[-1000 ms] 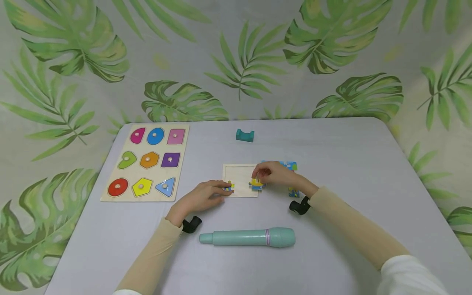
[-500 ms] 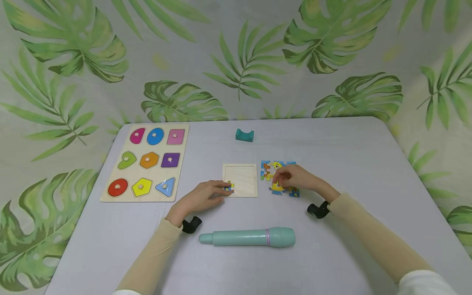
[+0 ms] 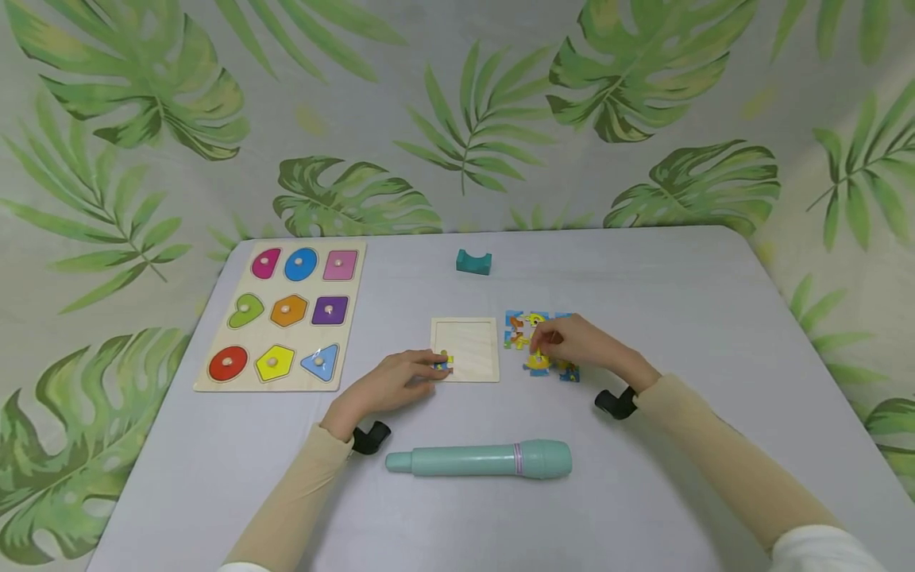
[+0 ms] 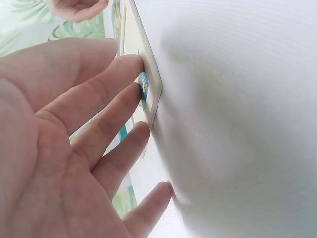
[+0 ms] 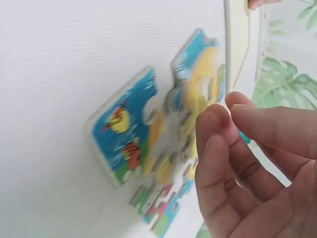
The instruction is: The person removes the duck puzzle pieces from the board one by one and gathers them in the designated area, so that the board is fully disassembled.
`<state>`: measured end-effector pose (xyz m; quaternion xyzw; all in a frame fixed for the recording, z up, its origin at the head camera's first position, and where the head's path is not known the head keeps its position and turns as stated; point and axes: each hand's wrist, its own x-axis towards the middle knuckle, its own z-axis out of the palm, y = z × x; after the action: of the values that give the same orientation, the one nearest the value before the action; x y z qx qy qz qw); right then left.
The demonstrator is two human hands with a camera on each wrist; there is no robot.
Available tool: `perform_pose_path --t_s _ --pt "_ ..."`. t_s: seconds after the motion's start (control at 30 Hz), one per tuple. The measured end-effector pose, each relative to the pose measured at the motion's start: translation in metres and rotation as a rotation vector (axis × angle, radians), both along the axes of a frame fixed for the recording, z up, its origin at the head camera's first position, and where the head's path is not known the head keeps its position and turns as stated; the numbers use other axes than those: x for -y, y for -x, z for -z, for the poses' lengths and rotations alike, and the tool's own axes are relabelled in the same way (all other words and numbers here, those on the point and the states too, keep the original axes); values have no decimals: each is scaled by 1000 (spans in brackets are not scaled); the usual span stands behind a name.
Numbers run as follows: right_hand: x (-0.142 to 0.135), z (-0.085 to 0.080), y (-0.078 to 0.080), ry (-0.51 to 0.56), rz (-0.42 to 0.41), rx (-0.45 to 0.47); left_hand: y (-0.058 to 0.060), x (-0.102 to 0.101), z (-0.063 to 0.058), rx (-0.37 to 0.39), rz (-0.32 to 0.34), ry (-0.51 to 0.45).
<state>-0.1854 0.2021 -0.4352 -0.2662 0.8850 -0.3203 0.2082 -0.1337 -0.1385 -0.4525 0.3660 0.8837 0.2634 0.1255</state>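
Note:
In the head view my left hand (image 3: 393, 380) rests at the lower left corner of a shallow wooden puzzle tray (image 3: 475, 342). Its fingers are extended, and the fingertips touch a small blue-and-yellow jigsaw piece (image 4: 144, 87) lying in that corner. My right hand (image 3: 575, 347) is low over a group of jigsaw pieces (image 3: 516, 330) right of the tray. Thumb and fingers come together at the upper edge of a yellow-and-blue jigsaw piece (image 3: 538, 364), pinching it. That contact is partly hidden by the fingers and blurred in the right wrist view. A blue jigsaw piece (image 5: 116, 126) with fish lies beside it.
A wooden shape board (image 3: 279, 380) with knobbed pieces lies at the left. The teal toy microphone (image 3: 465, 461) stretches across the front, nearer than both hands. A small green curved block (image 3: 474, 263) sits near the back edge. Behind the table hangs a leaf-patterned cloth (image 3: 472, 119).
My right hand has carried the yellow-and-blue jigsaw piece from the tray's right edge rightward to the group of pieces, then shifted it slightly. The left hand has stayed in place.

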Motion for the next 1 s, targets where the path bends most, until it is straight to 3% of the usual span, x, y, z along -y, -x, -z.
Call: perform_pose_path --t_s 0.23,0.4,0.57,0.73,1.0 --pt "19 -10 5 -14 -56 -39 0 0 0 5 17 -2" --pt "45 -12 8 65 -86 -26 0 0 -2 11 11 12" --pt "76 0 12 116 -131 44 -2 2 0 33 -2 14" --pt "100 10 12 129 -159 65 -3 9 4 -4 -27 27" --pt "118 9 11 169 -194 107 -7 16 0 -6 -39 34"
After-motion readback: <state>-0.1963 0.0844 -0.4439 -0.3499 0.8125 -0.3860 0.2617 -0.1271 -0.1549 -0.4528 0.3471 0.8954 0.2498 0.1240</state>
